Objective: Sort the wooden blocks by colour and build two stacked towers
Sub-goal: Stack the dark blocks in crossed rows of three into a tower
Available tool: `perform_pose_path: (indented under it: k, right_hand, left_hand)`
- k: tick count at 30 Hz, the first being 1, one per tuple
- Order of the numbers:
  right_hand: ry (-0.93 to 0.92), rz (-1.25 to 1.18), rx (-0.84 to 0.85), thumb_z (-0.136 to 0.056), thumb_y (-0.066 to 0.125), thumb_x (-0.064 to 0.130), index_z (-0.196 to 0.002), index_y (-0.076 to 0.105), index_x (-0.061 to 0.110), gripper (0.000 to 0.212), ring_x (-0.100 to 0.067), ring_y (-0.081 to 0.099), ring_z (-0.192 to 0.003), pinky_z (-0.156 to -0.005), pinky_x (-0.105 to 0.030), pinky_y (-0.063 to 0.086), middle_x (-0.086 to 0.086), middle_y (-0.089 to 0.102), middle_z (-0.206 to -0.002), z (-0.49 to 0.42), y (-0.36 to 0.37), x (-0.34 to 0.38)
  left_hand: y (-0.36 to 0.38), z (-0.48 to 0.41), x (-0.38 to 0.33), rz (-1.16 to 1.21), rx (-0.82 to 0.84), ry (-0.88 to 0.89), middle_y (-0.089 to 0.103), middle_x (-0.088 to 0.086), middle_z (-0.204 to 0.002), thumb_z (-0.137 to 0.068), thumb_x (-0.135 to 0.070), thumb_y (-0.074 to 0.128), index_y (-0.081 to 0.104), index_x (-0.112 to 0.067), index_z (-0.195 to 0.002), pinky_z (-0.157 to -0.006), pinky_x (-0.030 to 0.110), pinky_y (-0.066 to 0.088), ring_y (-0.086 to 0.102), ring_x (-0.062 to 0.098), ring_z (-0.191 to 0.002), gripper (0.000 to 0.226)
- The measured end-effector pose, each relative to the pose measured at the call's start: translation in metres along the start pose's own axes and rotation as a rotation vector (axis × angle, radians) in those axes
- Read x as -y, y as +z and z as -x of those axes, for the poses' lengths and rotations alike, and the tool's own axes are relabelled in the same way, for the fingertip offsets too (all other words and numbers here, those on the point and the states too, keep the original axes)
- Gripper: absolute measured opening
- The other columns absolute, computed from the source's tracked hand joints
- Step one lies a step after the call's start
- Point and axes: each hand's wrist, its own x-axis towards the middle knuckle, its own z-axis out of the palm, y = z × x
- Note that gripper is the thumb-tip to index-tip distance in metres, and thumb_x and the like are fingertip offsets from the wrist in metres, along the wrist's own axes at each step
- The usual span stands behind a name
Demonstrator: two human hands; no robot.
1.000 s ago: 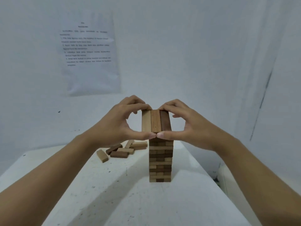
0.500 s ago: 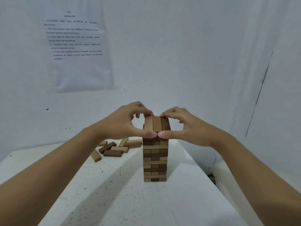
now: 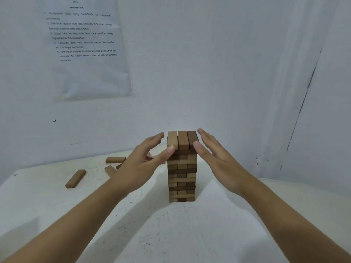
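I am holding my left hand (image 3: 140, 164) and my right hand (image 3: 214, 158) open on either side of the top of the tower (image 3: 182, 177). My fingers are straight and gripping nothing, so I am framing the top layer (image 3: 182, 140), ready to square it or catch a wobble. Each thumb tip is lying at a front corner of that layer; whether they are touching the wood I cannot tell. The tower is standing upright mid-table (image 3: 190, 234), and its layers are mixing light and dark blocks, so I am judging the colour sorting far from done. A brown block (image 3: 75, 178) and a paler block (image 3: 115, 160) are lying well to the left. My left hand is hiding more pieces, and I cannot count them. The printed sheet (image 3: 89, 54) is running off the top edge, too blurred to read
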Motion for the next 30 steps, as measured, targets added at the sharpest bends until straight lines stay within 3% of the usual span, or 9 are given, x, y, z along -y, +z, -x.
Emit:
perform_pose_path:
  k: [3,5,6,8,10,13,18,23,30]
  right_hand:
    - [-0.022,-0.044,-0.009,-0.097,0.035,0.064,-0.159,0.017,0.039,0.068,0.014,0.009,-0.145,-0.124,-0.028,0.01,0.028,0.014,-0.162,0.002,0.01,-0.003]
    - [-0.073,-0.062,-0.006,-0.102,0.035,0.058,-0.156,0.027,0.039,0.058,0.01,0.016,-0.146,-0.125,-0.034,0.017,0.026,0.024,-0.16,0.002,0.016,-0.004]
    - [-0.088,-0.076,-0.004,-0.104,0.035,0.054,-0.155,0.031,0.039,0.053,0.01,0.021,-0.145,-0.123,-0.03,0.021,0.026,0.029,-0.157,0.002,0.017,-0.003]
    - [-0.107,-0.094,-0.002,-0.106,0.035,0.046,-0.151,0.037,0.039,0.045,0.016,0.028,-0.137,-0.111,-0.013,0.027,0.027,0.036,-0.15,0.003,0.019,-0.001]
    - [-0.114,-0.096,-0.008,-0.107,0.035,0.043,-0.149,0.04,0.039,0.042,0.022,0.03,-0.131,-0.099,0.0,0.029,0.027,0.039,-0.147,0.004,0.019,0.0]
    - [-0.115,-0.101,-0.017,-0.107,0.035,0.043,-0.147,0.041,0.042,0.041,0.026,0.031,-0.127,-0.092,0.006,0.028,0.027,0.039,-0.146,0.003,0.02,-0.002]
    - [-0.118,-0.103,-0.043,-0.105,0.034,0.047,-0.148,0.039,0.045,0.043,0.022,0.031,-0.13,-0.099,-0.006,0.03,0.025,0.039,-0.148,0.001,0.023,-0.003]
    - [-0.124,-0.09,-0.06,-0.106,0.034,0.047,-0.149,0.04,0.04,0.044,0.021,0.032,-0.13,-0.099,-0.004,0.031,0.023,0.041,-0.147,0.001,0.025,-0.004]
    - [-0.118,-0.066,-0.09,-0.103,0.036,0.051,-0.152,0.036,0.038,0.051,0.011,0.03,-0.139,-0.116,-0.022,0.029,0.023,0.038,-0.151,0.004,0.028,-0.005]
  left_hand:
    - [0.013,0.011,-0.002,0.139,-0.018,-0.002,0.052,-0.043,-0.131,-0.082,-0.065,0.055,0.033,-0.038,-0.157,-0.113,0.027,0.036,0.047,-0.035,-0.101,0.083]
    - [0.019,0.012,-0.003,0.179,-0.024,0.0,0.055,-0.057,-0.093,-0.086,-0.058,0.054,0.029,-0.032,-0.159,-0.107,0.022,0.032,0.045,-0.04,-0.09,0.082]
    - [0.022,0.012,-0.004,0.188,-0.029,0.003,0.054,-0.058,-0.087,-0.087,-0.056,0.054,0.028,-0.03,-0.16,-0.109,0.024,0.031,0.046,-0.039,-0.09,0.082]
    - [0.023,0.012,-0.006,0.201,-0.019,0.041,0.061,-0.05,-0.104,-0.091,-0.053,0.055,0.033,-0.028,-0.158,-0.118,0.03,0.031,0.053,-0.03,-0.104,0.075]
    - [0.025,0.013,-0.006,0.227,0.012,0.09,0.067,-0.027,-0.128,-0.101,-0.041,0.052,0.045,-0.025,-0.152,-0.116,0.028,0.039,0.06,-0.011,-0.118,0.054]
    - [0.028,0.013,-0.005,0.248,0.011,0.149,0.07,-0.013,-0.128,-0.108,-0.024,0.045,0.055,-0.021,-0.143,-0.103,0.016,0.046,0.063,-0.001,-0.12,0.037]
    - [0.032,0.009,-0.001,0.247,-0.016,0.176,0.07,-0.019,-0.123,-0.108,-0.02,0.044,0.058,-0.021,-0.139,-0.095,0.01,0.045,0.062,-0.004,-0.119,0.033]
    - [0.032,0.009,0.002,0.246,-0.036,0.189,0.072,-0.017,-0.121,-0.108,-0.022,0.047,0.063,-0.02,-0.135,-0.1,0.013,0.045,0.063,-0.002,-0.119,0.031]
    - [0.029,0.011,-0.002,0.244,-0.024,0.14,0.073,-0.017,-0.121,-0.104,-0.031,0.052,0.057,-0.019,-0.143,-0.112,0.028,0.041,0.062,-0.003,-0.12,0.042]
